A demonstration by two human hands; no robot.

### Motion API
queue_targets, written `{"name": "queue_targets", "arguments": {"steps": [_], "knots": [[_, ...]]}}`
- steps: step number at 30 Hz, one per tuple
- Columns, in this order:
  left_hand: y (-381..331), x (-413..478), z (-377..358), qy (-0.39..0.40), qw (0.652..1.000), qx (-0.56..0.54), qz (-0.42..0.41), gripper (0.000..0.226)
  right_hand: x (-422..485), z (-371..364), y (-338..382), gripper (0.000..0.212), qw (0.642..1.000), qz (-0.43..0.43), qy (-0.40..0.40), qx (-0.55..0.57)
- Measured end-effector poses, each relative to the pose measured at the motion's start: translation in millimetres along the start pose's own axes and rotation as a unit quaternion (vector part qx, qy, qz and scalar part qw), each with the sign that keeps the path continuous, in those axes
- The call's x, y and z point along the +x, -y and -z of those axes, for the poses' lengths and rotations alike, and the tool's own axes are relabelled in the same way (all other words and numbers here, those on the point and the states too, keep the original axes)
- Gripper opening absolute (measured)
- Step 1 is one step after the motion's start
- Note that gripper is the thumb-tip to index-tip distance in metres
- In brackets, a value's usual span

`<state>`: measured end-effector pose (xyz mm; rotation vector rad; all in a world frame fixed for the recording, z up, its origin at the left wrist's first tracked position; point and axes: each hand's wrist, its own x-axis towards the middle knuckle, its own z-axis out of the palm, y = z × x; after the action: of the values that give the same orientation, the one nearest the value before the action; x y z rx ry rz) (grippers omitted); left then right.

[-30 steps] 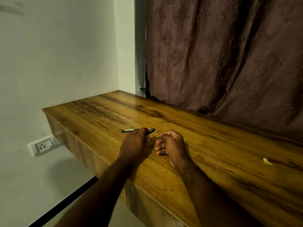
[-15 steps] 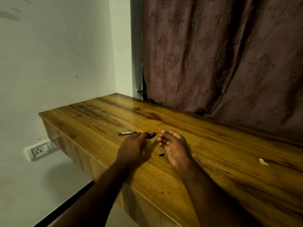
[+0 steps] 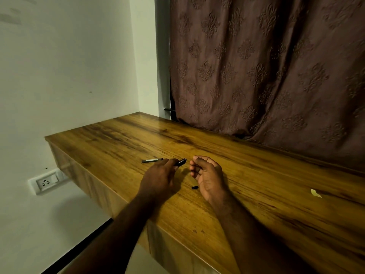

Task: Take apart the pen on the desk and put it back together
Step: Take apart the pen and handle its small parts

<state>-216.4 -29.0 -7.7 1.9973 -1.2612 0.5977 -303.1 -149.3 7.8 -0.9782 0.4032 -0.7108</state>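
On the wooden desk (image 3: 256,194), my left hand (image 3: 158,178) lies palm down with its fingers closed on a black pen barrel (image 3: 180,162), whose open end sticks out to the right. A grey pen part (image 3: 152,160) lies flat on the desk just left of that hand's fingertips. A small black pen piece (image 3: 194,187) rests on the desk between my two hands. My right hand (image 3: 207,175) sits on its edge beside it, fingers curled loosely apart and holding nothing I can see.
A brown patterned curtain (image 3: 266,66) hangs behind the desk. A white wall with a socket (image 3: 46,182) is at the left, below the desk's left end. A small pale scrap (image 3: 315,193) lies on the desk at the right.
My right hand has drawn back from the barrel and uncurled, and the small black piece now lies on the desk. My left hand keeps its hold.
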Motion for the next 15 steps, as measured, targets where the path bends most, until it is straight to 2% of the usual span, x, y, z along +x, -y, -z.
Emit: {"name": "queue_targets", "arguments": {"steps": [7, 15], "knots": [[-2.6, -0.1, 3.4, 0.008, 1.0, -0.01, -0.009, 0.058, -0.4, -2.9, -4.4, 0.005, 1.0, 0.006, 0.01, -0.009], [-3.8, 0.0, 4.5, 0.02, 1.0, -0.004, -0.01, 0.052, -1.1, -2.2, -5.2, 0.008, 0.999, 0.024, 0.022, -0.031]]}}
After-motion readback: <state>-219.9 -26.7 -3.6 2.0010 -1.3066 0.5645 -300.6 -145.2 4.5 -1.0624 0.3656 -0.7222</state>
